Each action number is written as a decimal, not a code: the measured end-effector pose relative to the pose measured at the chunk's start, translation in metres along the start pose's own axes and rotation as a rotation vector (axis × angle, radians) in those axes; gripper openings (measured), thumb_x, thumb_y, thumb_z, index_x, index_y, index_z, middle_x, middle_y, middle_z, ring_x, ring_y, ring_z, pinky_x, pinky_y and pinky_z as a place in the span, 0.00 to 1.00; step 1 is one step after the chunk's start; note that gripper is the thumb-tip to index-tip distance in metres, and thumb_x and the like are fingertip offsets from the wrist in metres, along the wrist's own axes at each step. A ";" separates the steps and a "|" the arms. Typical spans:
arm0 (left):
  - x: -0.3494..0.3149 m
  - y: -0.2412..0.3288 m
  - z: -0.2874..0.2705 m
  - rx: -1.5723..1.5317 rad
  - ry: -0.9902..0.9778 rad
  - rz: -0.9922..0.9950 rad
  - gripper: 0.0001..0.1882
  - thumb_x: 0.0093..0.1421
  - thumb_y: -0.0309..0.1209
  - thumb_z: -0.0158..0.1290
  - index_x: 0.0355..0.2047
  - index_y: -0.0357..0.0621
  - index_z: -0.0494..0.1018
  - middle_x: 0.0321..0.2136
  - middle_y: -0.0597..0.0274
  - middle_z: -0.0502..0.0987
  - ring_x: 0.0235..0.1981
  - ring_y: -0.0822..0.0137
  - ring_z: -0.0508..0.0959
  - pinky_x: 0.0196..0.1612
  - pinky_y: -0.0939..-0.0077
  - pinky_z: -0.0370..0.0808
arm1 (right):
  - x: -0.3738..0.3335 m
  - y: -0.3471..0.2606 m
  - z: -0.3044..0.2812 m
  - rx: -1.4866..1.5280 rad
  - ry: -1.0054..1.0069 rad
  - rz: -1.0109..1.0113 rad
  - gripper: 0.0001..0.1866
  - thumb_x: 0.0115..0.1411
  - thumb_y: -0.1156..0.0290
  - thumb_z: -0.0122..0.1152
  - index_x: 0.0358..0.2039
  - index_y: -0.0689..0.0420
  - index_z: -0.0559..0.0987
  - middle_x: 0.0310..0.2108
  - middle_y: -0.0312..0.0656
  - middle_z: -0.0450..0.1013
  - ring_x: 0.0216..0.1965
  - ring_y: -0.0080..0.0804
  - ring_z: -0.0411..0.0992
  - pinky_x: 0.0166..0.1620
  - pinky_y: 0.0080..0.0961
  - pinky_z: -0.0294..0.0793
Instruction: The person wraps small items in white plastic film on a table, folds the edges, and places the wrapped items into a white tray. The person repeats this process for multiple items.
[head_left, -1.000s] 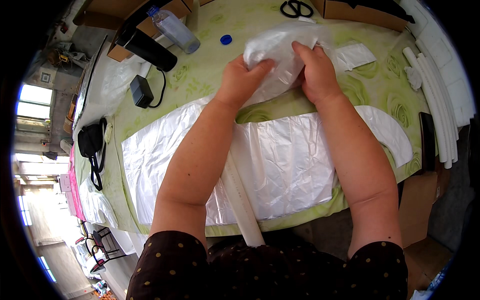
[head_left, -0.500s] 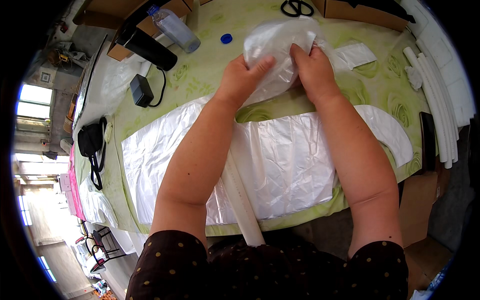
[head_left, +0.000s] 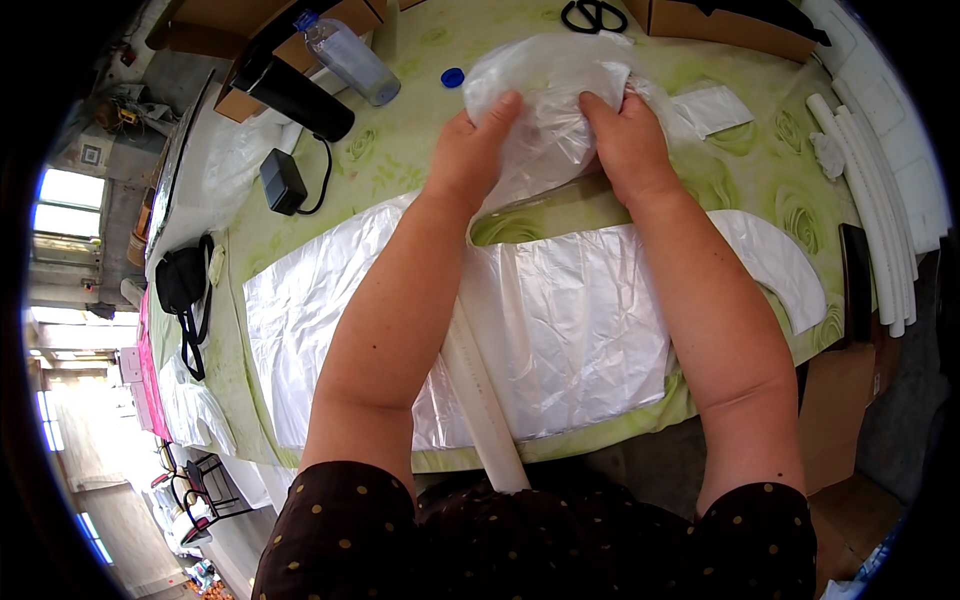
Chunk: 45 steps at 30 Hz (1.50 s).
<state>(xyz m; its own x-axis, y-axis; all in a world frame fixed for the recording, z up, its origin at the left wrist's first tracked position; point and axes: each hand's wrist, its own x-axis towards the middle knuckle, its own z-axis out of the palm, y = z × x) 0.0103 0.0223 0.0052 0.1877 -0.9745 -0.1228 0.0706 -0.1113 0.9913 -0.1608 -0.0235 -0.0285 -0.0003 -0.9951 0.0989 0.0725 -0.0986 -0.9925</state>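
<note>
Over the far half of the table, both hands hold a crumpled, see-through white plastic bag [head_left: 555, 95]. My left hand [head_left: 468, 155] grips its left side, thumb on top and pointing away from me. My right hand [head_left: 632, 150] pinches its right side between thumb and fingers; the fingertips are partly hidden in the folds. Beneath my forearms a flat, wrinkled white plastic sheet [head_left: 570, 320] lies across the table's near part. A white plastic pipe [head_left: 482, 410] shows between my forearms, running from the sheet toward my body.
Left stand a clear bottle [head_left: 350, 62], a black cylinder [head_left: 295, 95] and a black power adapter [head_left: 283, 181]. A blue cap [head_left: 453, 77] and black scissors [head_left: 594, 16] lie beyond my hands. White pipes [head_left: 870, 200] line the right edge, near a cardboard box [head_left: 735, 28].
My left hand has moved slightly left, away from my right hand, spreading the bag wider. My right hand has stayed almost still.
</note>
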 end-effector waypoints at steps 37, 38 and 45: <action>0.002 -0.004 0.000 0.086 0.038 0.245 0.23 0.55 0.33 0.68 0.47 0.36 0.74 0.42 0.58 0.80 0.41 0.70 0.79 0.45 0.74 0.78 | -0.022 -0.023 0.005 -0.244 -0.317 -0.084 0.31 0.53 0.65 0.64 0.58 0.62 0.70 0.50 0.45 0.76 0.50 0.36 0.74 0.54 0.29 0.71; 0.002 -0.004 0.000 0.071 0.032 0.226 0.23 0.55 0.33 0.68 0.47 0.36 0.74 0.42 0.58 0.80 0.42 0.70 0.79 0.45 0.74 0.78 | -0.021 -0.023 0.005 -0.248 -0.278 -0.061 0.30 0.53 0.66 0.65 0.56 0.63 0.71 0.49 0.44 0.76 0.50 0.35 0.74 0.53 0.29 0.72; -0.002 -0.012 -0.001 0.459 -0.167 0.324 0.36 0.49 0.43 0.72 0.52 0.35 0.71 0.44 0.53 0.81 0.45 0.59 0.80 0.50 0.67 0.76 | -0.003 -0.019 -0.006 0.433 -0.055 0.002 0.23 0.52 0.70 0.66 0.48 0.67 0.75 0.44 0.43 0.76 0.44 0.34 0.73 0.47 0.30 0.73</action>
<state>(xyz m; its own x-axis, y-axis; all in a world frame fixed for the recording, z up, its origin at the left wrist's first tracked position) 0.0097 0.0261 -0.0060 -0.0306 -0.9863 0.1622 -0.4030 0.1607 0.9010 -0.1686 -0.0186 -0.0105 0.0528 -0.9923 0.1123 0.4840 -0.0729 -0.8720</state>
